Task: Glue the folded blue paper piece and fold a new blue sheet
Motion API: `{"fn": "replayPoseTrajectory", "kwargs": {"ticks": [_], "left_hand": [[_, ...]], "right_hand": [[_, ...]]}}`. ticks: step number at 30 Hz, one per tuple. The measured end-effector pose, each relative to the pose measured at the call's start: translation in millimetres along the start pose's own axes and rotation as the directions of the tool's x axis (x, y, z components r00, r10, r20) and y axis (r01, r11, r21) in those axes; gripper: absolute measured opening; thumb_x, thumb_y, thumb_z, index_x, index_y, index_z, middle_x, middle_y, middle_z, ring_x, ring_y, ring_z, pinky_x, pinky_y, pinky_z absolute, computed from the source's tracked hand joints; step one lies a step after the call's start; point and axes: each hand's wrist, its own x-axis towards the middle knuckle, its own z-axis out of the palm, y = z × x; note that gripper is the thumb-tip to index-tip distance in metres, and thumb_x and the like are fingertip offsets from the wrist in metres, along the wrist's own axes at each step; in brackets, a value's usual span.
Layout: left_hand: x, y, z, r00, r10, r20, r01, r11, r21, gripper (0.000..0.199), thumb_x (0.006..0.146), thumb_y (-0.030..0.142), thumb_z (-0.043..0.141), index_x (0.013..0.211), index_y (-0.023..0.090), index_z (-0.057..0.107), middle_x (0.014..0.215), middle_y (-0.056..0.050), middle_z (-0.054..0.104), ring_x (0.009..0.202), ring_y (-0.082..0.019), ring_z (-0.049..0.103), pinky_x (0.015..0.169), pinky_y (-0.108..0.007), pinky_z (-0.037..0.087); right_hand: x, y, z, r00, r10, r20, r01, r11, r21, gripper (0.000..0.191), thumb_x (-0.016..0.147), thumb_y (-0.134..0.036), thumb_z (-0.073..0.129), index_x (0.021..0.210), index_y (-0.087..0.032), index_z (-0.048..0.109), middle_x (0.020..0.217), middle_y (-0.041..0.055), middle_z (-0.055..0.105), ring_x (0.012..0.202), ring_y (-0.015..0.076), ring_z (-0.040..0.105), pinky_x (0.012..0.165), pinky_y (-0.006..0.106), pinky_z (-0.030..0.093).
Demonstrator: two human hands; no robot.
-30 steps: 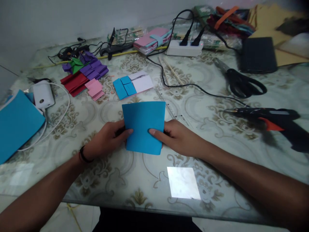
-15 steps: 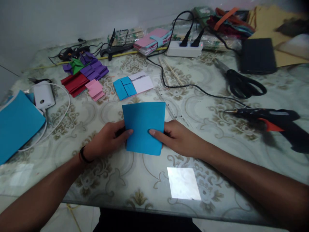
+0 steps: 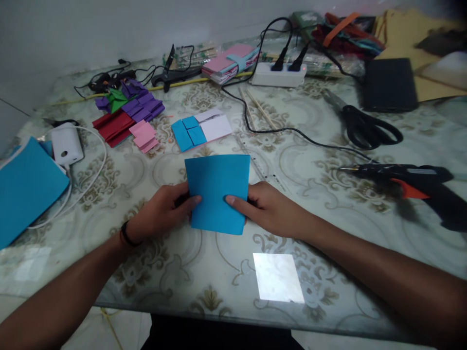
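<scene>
A blue sheet of paper (image 3: 218,182) is held up over the table between my two hands. My left hand (image 3: 171,206) pinches its left edge, thumb on the face toward me and the other fingers behind. At the opposite edge my right hand (image 3: 266,206) grips the same way, its thumb lying flat on the paper. Whether the sheet is folded double I cannot tell. Just beyond it lies a folded blue and white paper piece (image 3: 200,129). A clear ruler (image 3: 260,167) rests partly behind the sheet.
To the right are a hot glue gun (image 3: 412,180), black scissors (image 3: 365,124) and a dark box-like object (image 3: 390,85). A white power strip (image 3: 279,75) trails a black cord. On the left sit more blue paper (image 3: 29,189), a white power bank (image 3: 67,143) and folded purple paper (image 3: 144,106).
</scene>
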Motion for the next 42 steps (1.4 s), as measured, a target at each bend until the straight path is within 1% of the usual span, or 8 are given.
{"fn": "replayPoseTrajectory", "kwargs": {"ticks": [8, 14, 23, 28, 36, 42], "left_hand": [[-0.2, 0.8, 0.5, 1.000, -0.014, -0.009, 0.014, 1.000, 0.026, 0.036, 0.104, 0.045, 0.053, 0.081, 0.018, 0.056, 0.067, 0.001, 0.060, 0.059, -0.014, 0.053, 0.054, -0.028, 0.038], [-0.3, 0.6, 0.1, 1.000, 0.002, -0.009, -0.002, 1.000, 0.029, 0.035, 0.104, 0.045, 0.053, 0.080, 0.019, 0.055, 0.066, 0.002, 0.059, 0.057, -0.013, 0.052, 0.053, -0.028, 0.037], [0.2, 0.6, 0.7, 1.000, -0.023, -0.004, 0.023, 1.000, 0.009, 0.035, 0.104, 0.045, 0.053, 0.081, 0.019, 0.056, 0.067, 0.001, 0.060, 0.058, -0.014, 0.053, 0.053, -0.029, 0.037], [0.5, 0.5, 1.2, 1.000, -0.009, -0.009, 0.009, 1.000, 0.003, 0.035, 0.104, 0.045, 0.053, 0.080, 0.019, 0.054, 0.067, 0.001, 0.060, 0.058, -0.015, 0.053, 0.054, -0.030, 0.038], [0.7, 0.4, 0.9, 1.000, 0.004, -0.009, -0.003, 1.000, 0.016, 0.035, 0.104, 0.044, 0.053, 0.080, 0.019, 0.055, 0.067, 0.001, 0.060, 0.059, -0.014, 0.052, 0.054, -0.029, 0.038], [0.1, 1.8, 0.0, 0.999, -0.035, -0.003, 0.035, 0.998, 0.046, 0.037, 0.104, 0.045, 0.052, 0.080, 0.018, 0.055, 0.066, 0.002, 0.058, 0.058, -0.013, 0.051, 0.054, -0.027, 0.036]], "right_hand": [[0.6, -1.5, -0.2, 1.000, 0.019, 0.012, -0.019, 1.000, 0.012, 0.052, 0.103, -0.057, 0.050, 0.069, -0.018, 0.057, 0.062, -0.0015, 0.065, 0.052, 0.0100, 0.058, 0.050, 0.020, 0.041], [0.4, -2.0, -0.1, 0.999, 0.040, 0.018, -0.041, 0.999, 0.028, 0.050, 0.102, -0.058, 0.052, 0.071, -0.018, 0.059, 0.065, -0.0006, 0.068, 0.055, 0.0115, 0.061, 0.054, 0.021, 0.046], [0.9, -0.1, 0.1, 1.000, 0.023, 0.012, -0.024, 0.999, 0.027, 0.051, 0.103, -0.055, 0.051, 0.070, -0.018, 0.058, 0.063, -0.0011, 0.066, 0.054, 0.0104, 0.060, 0.053, 0.020, 0.044], [0.0, -1.2, -0.7, 0.999, 0.027, 0.021, -0.028, 0.999, 0.046, 0.047, 0.102, -0.053, 0.056, 0.070, -0.018, 0.057, 0.063, -0.0018, 0.066, 0.053, 0.0101, 0.060, 0.052, 0.020, 0.043], [-0.3, -0.6, -0.9, 0.999, 0.035, 0.018, -0.036, 0.999, 0.029, 0.047, 0.103, -0.052, 0.054, 0.071, -0.018, 0.059, 0.064, -0.0010, 0.067, 0.055, 0.0104, 0.061, 0.053, 0.020, 0.045], [0.3, 0.1, -0.5, 1.000, 0.023, 0.015, -0.024, 0.999, 0.026, 0.048, 0.104, -0.052, 0.051, 0.072, -0.018, 0.059, 0.065, -0.0010, 0.067, 0.054, 0.0102, 0.061, 0.053, 0.019, 0.044]]}}
